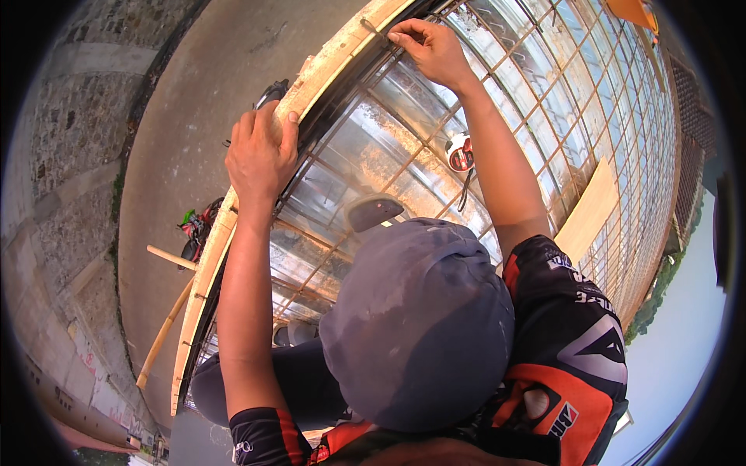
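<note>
- Left hand [260, 155] is up on the long wooden plank [233, 210], palm flat against its face, arm stretched almost straight from the lower edge of the view.
- Its fingers are curled over the plank's top edge, thumb wrapped round the inner side: a firm closed hold on the wood.
- Right hand [431, 50] reaches further along, arm extended and wrist bent, up near the far end of the same plank.
- The right fingers are pinched tight together at the tips on a thin piece of wire [374, 31], right where the plank meets the rebar grid [544, 101].
- The plank runs in a long curve from the lower left to the top of the view, edging the corrugated metal sheeting [365, 147] that lies under the grid.
- A tape measure [460, 154], red and white, sits on the grid just beside the right forearm, strap trailing down.
- A grey cap [416, 326] fills the lower middle, with a black and orange jersey [571, 365] to its right.
- Far below on the left, a concrete yard [194, 93] with a motorcycle [198, 229] parked on it, and a second board [587, 210] lying on the grid off to the right.
</note>
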Demonstrator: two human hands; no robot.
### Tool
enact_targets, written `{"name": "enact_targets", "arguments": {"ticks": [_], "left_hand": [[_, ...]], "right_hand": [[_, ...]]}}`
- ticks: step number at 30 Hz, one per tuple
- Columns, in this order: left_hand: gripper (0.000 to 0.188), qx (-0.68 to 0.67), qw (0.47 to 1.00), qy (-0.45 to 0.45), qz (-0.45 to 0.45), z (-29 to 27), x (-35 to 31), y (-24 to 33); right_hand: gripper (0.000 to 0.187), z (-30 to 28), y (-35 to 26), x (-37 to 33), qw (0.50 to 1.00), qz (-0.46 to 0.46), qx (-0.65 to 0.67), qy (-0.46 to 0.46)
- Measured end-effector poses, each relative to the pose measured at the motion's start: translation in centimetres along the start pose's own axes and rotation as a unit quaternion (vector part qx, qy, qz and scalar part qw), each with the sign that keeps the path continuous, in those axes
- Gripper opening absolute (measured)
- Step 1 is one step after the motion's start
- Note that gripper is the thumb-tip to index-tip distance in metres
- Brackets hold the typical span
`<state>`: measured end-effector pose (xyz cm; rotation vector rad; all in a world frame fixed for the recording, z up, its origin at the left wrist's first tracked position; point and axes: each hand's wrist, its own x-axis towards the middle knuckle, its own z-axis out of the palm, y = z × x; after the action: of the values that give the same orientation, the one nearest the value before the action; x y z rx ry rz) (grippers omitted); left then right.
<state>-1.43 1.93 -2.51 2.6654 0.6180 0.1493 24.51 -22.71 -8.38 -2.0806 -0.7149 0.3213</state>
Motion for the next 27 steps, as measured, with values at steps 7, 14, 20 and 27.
{"name": "enact_targets", "arguments": {"ticks": [7,14,20,27], "left_hand": [[0.041,0.013,1.0,0.004,0.007,0.2,0.0,-0.1],[0.043,0.018,1.0,0.0,-0.001,0.2,0.1,0.3],[0.044,0.019,1.0,0.003,0.001,0.3,0.0,0.1],[0.044,0.024,1.0,0.003,-0.001,0.4,-0.1,0.1]], "right_hand": [[0.027,0.6,-0.1,0.4,0.984,0.107,0.14,-0.031],[0.016,2.3,-1.0,-1.6,0.986,-0.013,0.083,0.145],[0.024,5.8,-3.4,-4.6,0.966,-0.059,-0.045,0.248],[0.027,7.7,-3.1,-3.8,0.971,0.002,0.001,0.241]]}}
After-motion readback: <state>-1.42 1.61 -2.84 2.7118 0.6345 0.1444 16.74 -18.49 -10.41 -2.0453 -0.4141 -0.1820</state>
